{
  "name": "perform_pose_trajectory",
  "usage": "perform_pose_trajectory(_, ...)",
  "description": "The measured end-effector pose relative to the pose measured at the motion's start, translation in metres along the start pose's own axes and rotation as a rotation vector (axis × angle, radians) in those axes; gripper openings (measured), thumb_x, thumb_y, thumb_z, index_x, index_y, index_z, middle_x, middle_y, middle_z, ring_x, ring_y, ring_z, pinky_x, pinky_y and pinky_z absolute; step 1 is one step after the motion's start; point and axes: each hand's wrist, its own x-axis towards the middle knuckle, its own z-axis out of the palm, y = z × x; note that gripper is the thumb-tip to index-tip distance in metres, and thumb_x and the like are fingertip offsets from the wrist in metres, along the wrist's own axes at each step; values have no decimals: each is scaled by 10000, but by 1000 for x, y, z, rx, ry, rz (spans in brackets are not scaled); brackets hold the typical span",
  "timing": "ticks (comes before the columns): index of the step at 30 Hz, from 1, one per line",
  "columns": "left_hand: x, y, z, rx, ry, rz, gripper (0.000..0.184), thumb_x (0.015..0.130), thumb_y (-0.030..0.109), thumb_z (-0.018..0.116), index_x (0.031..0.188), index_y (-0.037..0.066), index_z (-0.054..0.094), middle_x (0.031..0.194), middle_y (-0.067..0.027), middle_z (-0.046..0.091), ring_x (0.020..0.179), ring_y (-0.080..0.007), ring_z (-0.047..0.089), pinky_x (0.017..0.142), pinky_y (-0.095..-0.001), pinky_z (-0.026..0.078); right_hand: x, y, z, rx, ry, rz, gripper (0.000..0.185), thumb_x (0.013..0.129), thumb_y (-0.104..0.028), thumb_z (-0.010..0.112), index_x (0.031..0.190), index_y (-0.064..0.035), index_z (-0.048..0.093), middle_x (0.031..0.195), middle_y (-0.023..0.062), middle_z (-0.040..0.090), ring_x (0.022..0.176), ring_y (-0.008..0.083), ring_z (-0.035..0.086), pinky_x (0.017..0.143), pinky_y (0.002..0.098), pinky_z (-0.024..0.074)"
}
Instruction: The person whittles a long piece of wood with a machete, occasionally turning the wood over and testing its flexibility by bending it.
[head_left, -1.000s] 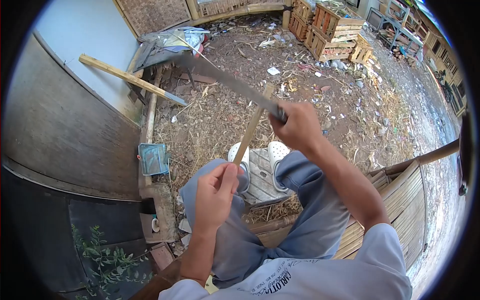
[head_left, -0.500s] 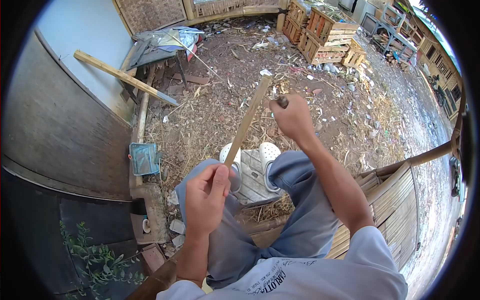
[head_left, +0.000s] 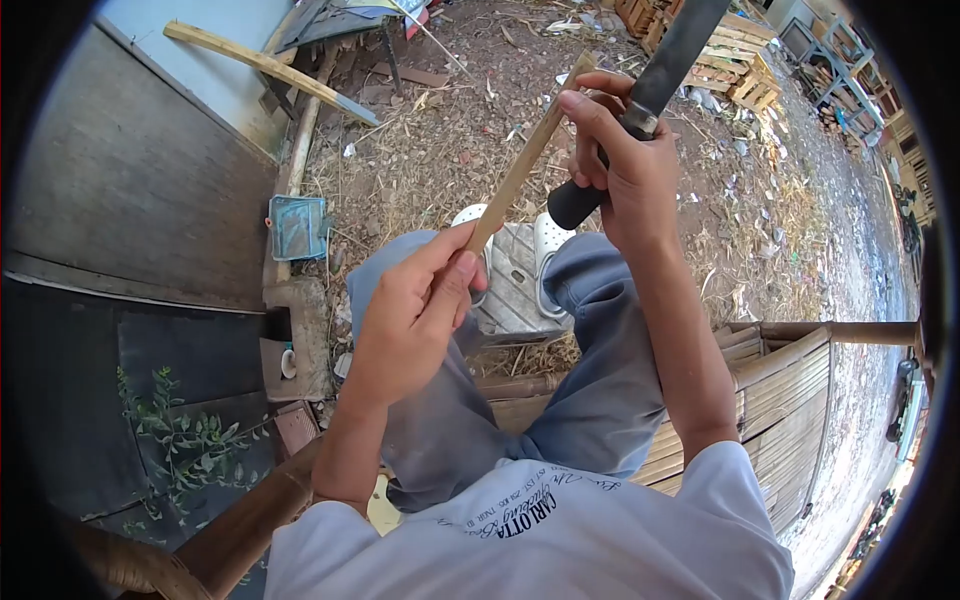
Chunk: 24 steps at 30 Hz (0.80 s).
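My left hand [head_left: 415, 310] is closed around the lower end of a flat bamboo strip [head_left: 525, 165], which slants up and away to the right above my knees. My right hand [head_left: 640, 185] grips the black handle of a large knife [head_left: 680, 55]. Its broad dark blade points up and to the right, and the tip runs out of view. The thumb and forefinger of that same hand are at the far end of the strip, seemingly touching it. The blade is apart from the strip.
Below are my white clogs [head_left: 550, 250] on a grey slatted block [head_left: 515, 275]. A blue plastic basket [head_left: 298, 228] stands at the left wall, near a leaning plank [head_left: 270, 68]. Wooden crates [head_left: 735, 65] are at the back right. A bamboo bench surface [head_left: 790, 405] lies to the right.
The knife has swung into plain view, blade upward. My right hand has turned and its fingers have come to the strip's far end. My left hand and the strip have risen slightly in view.
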Motion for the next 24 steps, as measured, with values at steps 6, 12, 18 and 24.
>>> perform_pose_trajectory(6,10,13,27,221,104,223,355,977,133,484,1310,13,515,818,-12,526,657,-79,440,592,-214,387,-6,-5,-3,-80,-13,48,408,773,-221,770,1055,27,612,720,37,623,449,41,441,415,209,351)
perform_pose_trajectory(12,8,6,20,227,133,202,331,973,154,519,1273,16,550,825,13,542,704,-20,432,581,-179,350,1,-17,-21,60,-54,6,308,847,-152,664,1078,40,596,908,115,673,413,17,365,419,187,351)
perform_pose_trajectory(18,-39,-9,-44,567,181,80,212,939,175,574,993,-18,647,616,-40,558,550,-79,497,514,-237,396,27,-14,-61,371,180,-35,231,846,-100,645,1030,23,580,953,130,677,467,36,374,478,191,376)
perform_pose_trajectory(24,-54,-19,-69,514,193,42,209,932,181,588,882,-4,671,584,-27,539,528,-53,472,481,-226,360,8,-29,-78,81,306,-16,416,938,-316,582,1118,56,545,1025,124,624,487,34,345,463,193,334)
